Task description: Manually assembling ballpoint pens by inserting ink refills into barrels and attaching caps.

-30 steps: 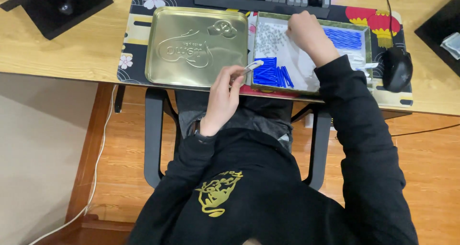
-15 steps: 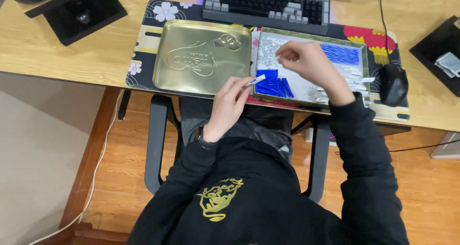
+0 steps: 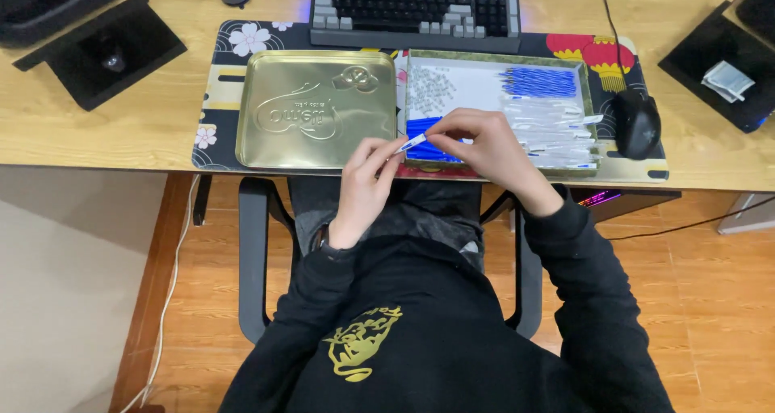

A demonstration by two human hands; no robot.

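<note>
**Pen being held at the tray's front edge**

A small blue-and-white pen (image 3: 413, 142) is being pinched between both hands at the front left corner of the open tray (image 3: 494, 60). It is being gripped by the left hand (image 3: 365, 179) at one end and by the right hand (image 3: 484, 150) at the other. A gold lid (image 3: 315, 110) is lying left of the tray, a keyboard (image 3: 416, 9) behind it.

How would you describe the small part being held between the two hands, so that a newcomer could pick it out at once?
On the wooden desk, below the keyboard, an open tin tray holds blue and clear pen parts. At its near-left corner, the left hand and right hand pinch one blue-and-white pen piece, the only one lifted clear of the tray.
</note>
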